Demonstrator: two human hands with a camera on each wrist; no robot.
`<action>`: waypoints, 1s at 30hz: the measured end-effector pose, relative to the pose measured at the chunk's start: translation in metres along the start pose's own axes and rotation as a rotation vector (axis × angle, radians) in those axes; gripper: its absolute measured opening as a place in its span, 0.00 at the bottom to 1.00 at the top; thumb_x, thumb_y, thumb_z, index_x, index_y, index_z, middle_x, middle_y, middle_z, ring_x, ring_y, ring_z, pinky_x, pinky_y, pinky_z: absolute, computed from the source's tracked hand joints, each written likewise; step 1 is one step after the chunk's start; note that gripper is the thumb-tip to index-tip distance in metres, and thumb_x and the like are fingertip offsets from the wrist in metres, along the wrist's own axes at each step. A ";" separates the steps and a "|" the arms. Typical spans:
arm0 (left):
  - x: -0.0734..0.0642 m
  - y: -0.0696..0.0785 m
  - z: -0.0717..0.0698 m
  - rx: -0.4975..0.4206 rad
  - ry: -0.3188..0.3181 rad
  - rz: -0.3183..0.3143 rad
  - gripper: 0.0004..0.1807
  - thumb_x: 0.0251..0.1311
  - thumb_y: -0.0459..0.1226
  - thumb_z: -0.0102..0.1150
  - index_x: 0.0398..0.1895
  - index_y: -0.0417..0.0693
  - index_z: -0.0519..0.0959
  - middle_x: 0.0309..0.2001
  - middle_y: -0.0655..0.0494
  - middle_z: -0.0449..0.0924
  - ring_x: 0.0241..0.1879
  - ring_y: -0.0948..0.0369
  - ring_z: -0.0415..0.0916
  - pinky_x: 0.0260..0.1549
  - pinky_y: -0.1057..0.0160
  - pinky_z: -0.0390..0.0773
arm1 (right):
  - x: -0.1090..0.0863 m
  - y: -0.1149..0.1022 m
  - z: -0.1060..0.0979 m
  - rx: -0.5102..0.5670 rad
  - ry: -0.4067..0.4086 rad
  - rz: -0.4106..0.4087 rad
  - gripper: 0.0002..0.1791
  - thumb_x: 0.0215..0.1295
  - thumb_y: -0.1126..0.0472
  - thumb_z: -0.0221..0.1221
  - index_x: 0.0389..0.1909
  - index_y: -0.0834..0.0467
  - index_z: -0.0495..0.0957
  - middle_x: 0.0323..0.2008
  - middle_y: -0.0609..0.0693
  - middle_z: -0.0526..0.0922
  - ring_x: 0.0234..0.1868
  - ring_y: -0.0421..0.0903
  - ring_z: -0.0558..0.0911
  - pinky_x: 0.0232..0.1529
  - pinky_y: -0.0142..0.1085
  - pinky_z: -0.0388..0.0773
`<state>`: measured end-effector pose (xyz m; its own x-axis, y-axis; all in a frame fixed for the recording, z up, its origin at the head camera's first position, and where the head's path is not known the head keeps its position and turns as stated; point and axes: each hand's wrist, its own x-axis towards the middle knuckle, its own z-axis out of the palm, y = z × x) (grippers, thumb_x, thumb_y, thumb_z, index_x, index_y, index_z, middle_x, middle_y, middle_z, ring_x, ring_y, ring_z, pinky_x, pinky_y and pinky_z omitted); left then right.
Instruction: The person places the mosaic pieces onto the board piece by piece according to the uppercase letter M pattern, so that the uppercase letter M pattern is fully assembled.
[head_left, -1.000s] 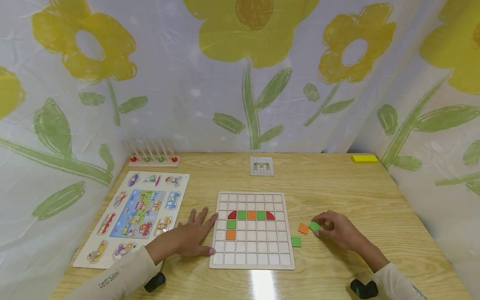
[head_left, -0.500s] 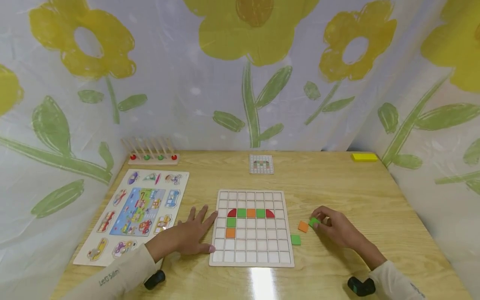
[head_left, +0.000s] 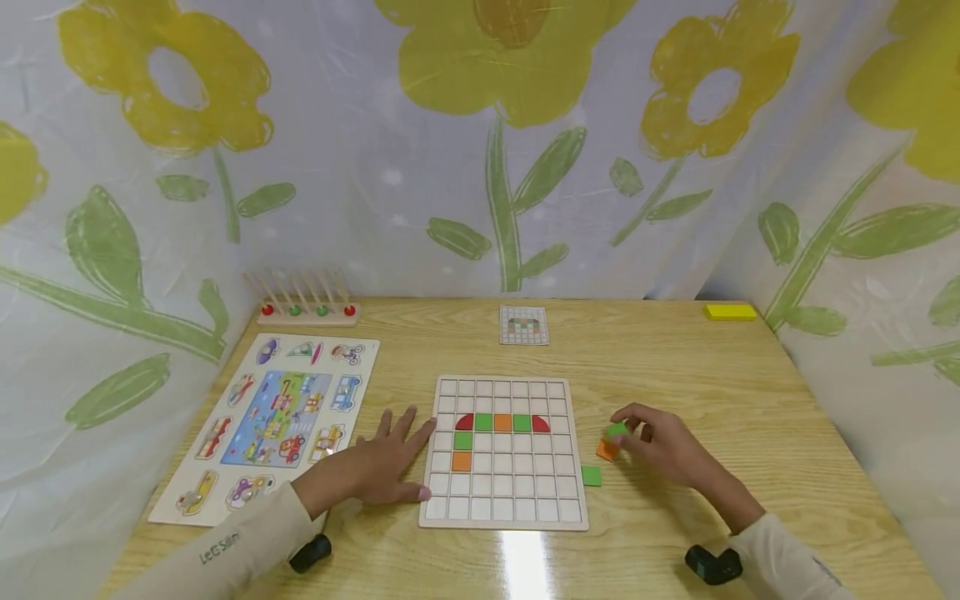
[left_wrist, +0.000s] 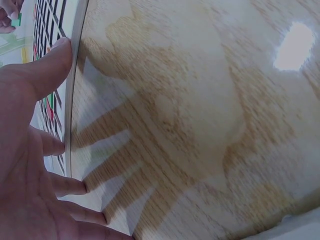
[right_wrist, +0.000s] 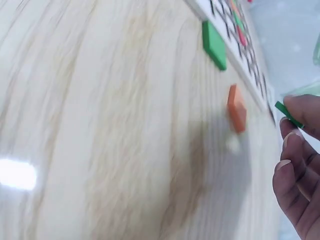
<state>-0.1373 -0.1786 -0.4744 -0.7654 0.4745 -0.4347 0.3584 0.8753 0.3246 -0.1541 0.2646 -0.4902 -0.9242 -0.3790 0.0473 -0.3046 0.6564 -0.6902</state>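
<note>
A white wooden grid board lies mid-table, with red quarter-round, green and orange tiles in a row and two more tiles below its left end. My left hand has its fingers spread at the board's left edge; thumb and index fingertip touch the rim. To the right of the board, my right hand pinches a green square tile between thumb and finger, raised off the table. Beneath it lies an orange square tile. Another green tile lies against the board's right edge.
A small pattern card lies behind the board. At left are a vehicle picture puzzle and a peg stand with red and green beads. A yellow block sits at the back right.
My right hand has lifted the green tile from the table and moved it slightly left, over the orange tile. The left hand stays at the board's edge.
</note>
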 end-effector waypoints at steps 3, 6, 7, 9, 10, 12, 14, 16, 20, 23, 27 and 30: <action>0.000 0.000 0.000 0.003 0.005 0.003 0.56 0.59 0.65 0.60 0.82 0.51 0.46 0.80 0.34 0.38 0.75 0.26 0.38 0.53 0.21 0.64 | 0.005 -0.008 0.002 0.024 -0.014 0.006 0.11 0.66 0.60 0.66 0.47 0.57 0.82 0.32 0.45 0.78 0.21 0.34 0.70 0.21 0.30 0.69; 0.001 0.000 0.000 0.003 0.002 -0.001 0.56 0.59 0.65 0.60 0.82 0.52 0.46 0.80 0.35 0.37 0.75 0.26 0.38 0.54 0.21 0.63 | 0.010 -0.015 0.005 0.049 -0.039 0.008 0.12 0.66 0.59 0.67 0.48 0.57 0.82 0.32 0.45 0.78 0.22 0.35 0.71 0.21 0.30 0.69; 0.001 0.000 0.000 0.002 0.000 -0.004 0.56 0.59 0.65 0.60 0.82 0.53 0.46 0.80 0.35 0.37 0.75 0.27 0.37 0.55 0.21 0.63 | 0.011 -0.017 0.006 0.059 -0.046 0.004 0.12 0.66 0.59 0.66 0.48 0.57 0.82 0.33 0.45 0.78 0.22 0.35 0.71 0.22 0.30 0.70; 0.001 0.000 0.000 0.001 -0.003 -0.009 0.56 0.60 0.65 0.60 0.82 0.53 0.45 0.80 0.35 0.37 0.75 0.27 0.37 0.55 0.21 0.62 | 0.015 -0.021 0.008 0.081 -0.060 -0.007 0.13 0.66 0.59 0.66 0.49 0.58 0.82 0.34 0.46 0.78 0.22 0.36 0.72 0.22 0.30 0.71; 0.001 0.000 0.000 -0.001 -0.004 -0.012 0.56 0.60 0.65 0.60 0.82 0.53 0.46 0.80 0.35 0.37 0.75 0.27 0.37 0.56 0.21 0.62 | 0.016 -0.023 0.009 0.090 -0.068 -0.011 0.14 0.66 0.58 0.66 0.50 0.58 0.82 0.34 0.46 0.78 0.23 0.36 0.73 0.22 0.30 0.71; 0.001 0.000 0.000 0.000 -0.002 -0.019 0.55 0.59 0.65 0.60 0.82 0.54 0.46 0.81 0.36 0.37 0.76 0.27 0.37 0.56 0.21 0.61 | 0.019 -0.027 0.011 0.105 -0.086 -0.020 0.14 0.67 0.59 0.66 0.51 0.58 0.82 0.35 0.47 0.79 0.23 0.36 0.74 0.23 0.30 0.73; 0.001 0.000 0.000 -0.002 -0.001 -0.021 0.55 0.59 0.65 0.60 0.82 0.54 0.46 0.80 0.36 0.37 0.76 0.27 0.37 0.56 0.20 0.61 | 0.023 -0.030 0.013 0.112 -0.102 -0.027 0.15 0.67 0.59 0.65 0.52 0.59 0.82 0.36 0.47 0.79 0.23 0.36 0.74 0.23 0.30 0.72; 0.001 0.001 0.000 -0.005 -0.001 -0.024 0.55 0.59 0.65 0.60 0.82 0.55 0.46 0.81 0.37 0.37 0.76 0.28 0.37 0.56 0.20 0.61 | 0.025 -0.033 0.015 0.111 -0.113 -0.031 0.15 0.67 0.60 0.65 0.53 0.60 0.82 0.36 0.48 0.80 0.23 0.36 0.73 0.22 0.29 0.72; 0.001 0.001 0.000 -0.009 0.001 -0.025 0.55 0.59 0.65 0.61 0.82 0.55 0.46 0.81 0.37 0.37 0.76 0.28 0.37 0.56 0.20 0.61 | 0.028 -0.037 0.018 0.122 -0.130 -0.035 0.15 0.67 0.62 0.65 0.53 0.62 0.82 0.36 0.49 0.80 0.22 0.35 0.72 0.20 0.29 0.69; 0.002 0.001 0.000 -0.008 0.002 -0.027 0.56 0.59 0.65 0.61 0.82 0.55 0.46 0.81 0.37 0.37 0.76 0.28 0.37 0.55 0.20 0.60 | 0.030 -0.039 0.021 0.133 -0.146 -0.035 0.16 0.67 0.62 0.64 0.54 0.62 0.81 0.37 0.50 0.80 0.22 0.35 0.71 0.20 0.29 0.68; 0.002 0.001 0.000 -0.010 0.000 -0.027 0.56 0.59 0.65 0.61 0.82 0.55 0.46 0.81 0.37 0.37 0.76 0.28 0.37 0.55 0.19 0.60 | 0.033 -0.042 0.025 0.142 -0.158 -0.042 0.16 0.67 0.62 0.65 0.54 0.62 0.82 0.37 0.50 0.80 0.22 0.35 0.71 0.20 0.28 0.68; 0.001 0.001 0.000 -0.019 -0.003 -0.021 0.56 0.59 0.65 0.61 0.82 0.54 0.46 0.80 0.36 0.37 0.75 0.27 0.36 0.55 0.19 0.59 | 0.035 -0.045 0.029 0.157 -0.163 -0.045 0.15 0.67 0.62 0.65 0.53 0.62 0.82 0.37 0.50 0.80 0.21 0.35 0.72 0.21 0.28 0.69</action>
<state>-0.1382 -0.1771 -0.4744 -0.7710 0.4561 -0.4445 0.3316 0.8833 0.3313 -0.1662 0.2025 -0.4788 -0.8573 -0.5141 -0.0279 -0.2931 0.5320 -0.7944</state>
